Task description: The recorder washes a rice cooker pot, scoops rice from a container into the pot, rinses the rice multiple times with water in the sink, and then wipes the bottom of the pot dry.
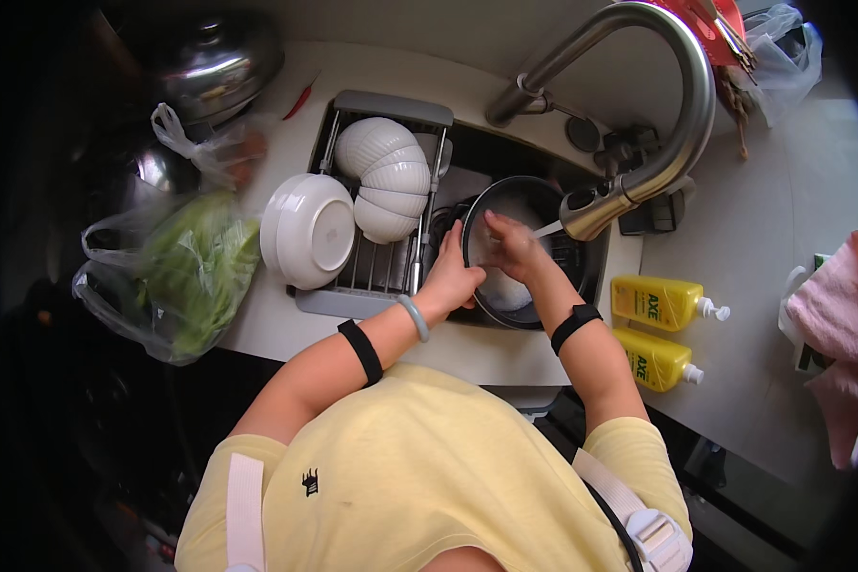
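Note:
A dark round pot is tilted in the sink, with whitish, cloudy water inside. My left hand grips the pot's left rim, its thumb lying over the edge. Inside the pot is my right hand, fingers apart and partly hidden; I see nothing held in it. From the metal faucet's spray head, a thin stream of water runs down beside the right hand into the pot.
Left of the pot, a metal drying rack carries stacked white bowls and tilted white dishes. Bagged green vegetables lie farther left. Two yellow AXE bottles lie on the right counter, near a pink cloth. The faucet neck arches overhead.

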Tool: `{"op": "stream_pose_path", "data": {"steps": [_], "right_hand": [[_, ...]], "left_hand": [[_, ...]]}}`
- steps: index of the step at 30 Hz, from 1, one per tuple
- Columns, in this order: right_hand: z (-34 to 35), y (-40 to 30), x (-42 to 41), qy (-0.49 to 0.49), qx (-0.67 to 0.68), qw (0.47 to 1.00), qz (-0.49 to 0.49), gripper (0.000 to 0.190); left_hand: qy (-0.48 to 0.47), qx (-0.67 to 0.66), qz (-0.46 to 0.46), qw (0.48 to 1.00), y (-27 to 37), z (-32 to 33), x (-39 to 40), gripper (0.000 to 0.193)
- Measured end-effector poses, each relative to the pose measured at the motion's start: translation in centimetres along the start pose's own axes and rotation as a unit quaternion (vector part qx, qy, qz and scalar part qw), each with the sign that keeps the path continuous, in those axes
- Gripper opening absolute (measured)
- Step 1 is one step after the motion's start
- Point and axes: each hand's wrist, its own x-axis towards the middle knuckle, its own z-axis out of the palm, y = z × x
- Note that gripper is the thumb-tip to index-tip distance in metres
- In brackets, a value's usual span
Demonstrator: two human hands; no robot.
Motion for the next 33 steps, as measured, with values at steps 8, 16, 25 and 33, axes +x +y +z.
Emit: {"op": "stream_pose_path", "data": {"steps": [8,16,25,33], "right_hand": [[1.1,-3.7,1.2,0.219,0.278,0.932,-0.075,0.033],[-3.9,-2.6,0.6,0.219,-0.481,0.845,-0.081,0.056],[-0.7,2.9,-2.3,-0.020,-0.539,0.841,0.042,0.071],[-1.1,-1.2,-3.3,0.108,-0.044,0.984,-0.133,0.030]], "left_hand": [[0.003,0.004,-0.006,1.000,0.3,0.4,-0.5,0.096],[-0.018,-0.025,-0.021,0.999,0.8,0.1,-0.3,0.096],[0.007,0.010,0.008,1.000,0.5,0.2,-0.3,0.095],[-0.025,-0.026,-0.011,0.999,0.8,0.0,-0.4,0.094]]}}
